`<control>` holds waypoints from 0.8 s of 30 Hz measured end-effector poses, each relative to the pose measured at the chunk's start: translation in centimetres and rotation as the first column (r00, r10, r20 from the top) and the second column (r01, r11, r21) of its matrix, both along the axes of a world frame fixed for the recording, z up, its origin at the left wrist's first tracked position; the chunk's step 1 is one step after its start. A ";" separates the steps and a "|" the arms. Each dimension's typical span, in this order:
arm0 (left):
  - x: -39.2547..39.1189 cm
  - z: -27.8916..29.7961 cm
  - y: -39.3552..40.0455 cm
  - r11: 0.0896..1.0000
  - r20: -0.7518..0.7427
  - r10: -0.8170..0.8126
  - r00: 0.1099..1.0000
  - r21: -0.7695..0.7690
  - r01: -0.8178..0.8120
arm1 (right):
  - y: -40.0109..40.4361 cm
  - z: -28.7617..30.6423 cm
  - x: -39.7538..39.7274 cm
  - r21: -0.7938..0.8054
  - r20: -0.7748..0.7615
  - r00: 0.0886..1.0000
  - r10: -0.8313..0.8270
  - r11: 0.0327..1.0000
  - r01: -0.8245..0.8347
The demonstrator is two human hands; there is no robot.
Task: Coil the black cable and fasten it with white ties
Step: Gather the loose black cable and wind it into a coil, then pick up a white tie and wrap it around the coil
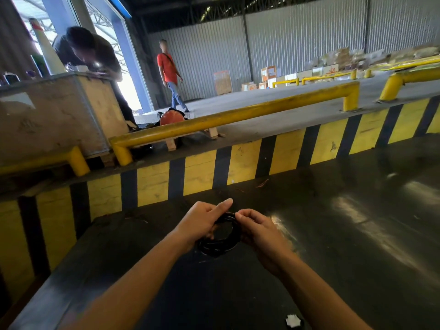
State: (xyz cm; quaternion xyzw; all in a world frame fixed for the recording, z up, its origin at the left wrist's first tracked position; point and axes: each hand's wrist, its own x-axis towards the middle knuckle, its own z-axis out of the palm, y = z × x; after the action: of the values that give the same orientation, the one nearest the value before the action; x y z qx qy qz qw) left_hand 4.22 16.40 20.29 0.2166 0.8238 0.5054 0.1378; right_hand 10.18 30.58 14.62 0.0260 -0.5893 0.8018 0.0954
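Observation:
The black cable (220, 244) is wound into a small round coil held between both hands above the dark table (333, 246). My left hand (202, 222) grips the coil's left side with the index finger stretched out over its top. My right hand (256, 228) pinches the coil's upper right part with thumb and fingers closed. No white tie shows on the coil; the hands hide part of it. A small white piece (292, 320), possibly ties, lies on the table near the front edge.
A yellow-and-black striped wall (200, 172) rises behind the table, topped by yellow guard rails (238, 115). A wooden crate (54, 115) stands at the upper left with a person bent over it. Another person in a red shirt (169, 70) walks farther back.

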 end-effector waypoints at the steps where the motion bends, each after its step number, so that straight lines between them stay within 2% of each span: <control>1: 0.1 -0.7 0.3 0.999 -0.053 0.049 0.997 0.023 -0.048 | -0.2 -0.5 0.1 -0.022 0.022 0.999 -0.030 0.999 0.031; 5: 0.7 -3.7 1.3 0.979 -0.187 0.201 0.962 0.054 -0.195 | -0.6 -3.3 0.6 -0.051 0.106 0.987 -0.119 0.991 0.125; 9: 1.8 -7.3 1.6 0.986 -0.196 0.135 0.971 -0.070 -0.152 | 0.2 -6.7 1.4 -0.041 0.240 0.970 -0.046 0.997 0.058; 12: 2.1 -9.8 1.3 0.978 -0.169 0.114 0.979 -0.151 -0.140 | 2.6 -9.4 2.0 0.045 0.339 0.941 0.002 0.999 -0.019; 15: 2.3 -12.1 0.7 0.961 -0.109 0.144 0.984 -0.221 -0.165 | 5.7 -12.9 2.2 0.174 0.458 0.867 -0.196 0.976 0.129; 17: 2.6 -13.3 0.3 0.952 -0.085 0.151 0.985 -0.257 -0.168 | 8.0 -15.7 2.5 0.352 0.498 0.800 -0.334 0.921 0.166; 20: 2.7 -14.7 -0.3 0.935 -0.066 0.177 0.982 -0.301 -0.189 | 9.9 -20.3 3.1 0.655 0.528 0.745 -0.408 0.754 -0.051; 24: 2.9 -16.2 -1.0 0.912 -0.024 0.158 0.987 -0.379 -0.156 | 9.6 -24.5 3.5 0.776 0.545 0.743 -0.388 0.568 -0.273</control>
State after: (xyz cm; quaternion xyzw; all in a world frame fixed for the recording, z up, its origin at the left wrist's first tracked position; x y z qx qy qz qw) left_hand 7.15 15.39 4.13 0.1171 0.9201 0.3468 0.1392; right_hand 13.64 40.17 -9.89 -0.2416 -0.8841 0.3827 -0.1165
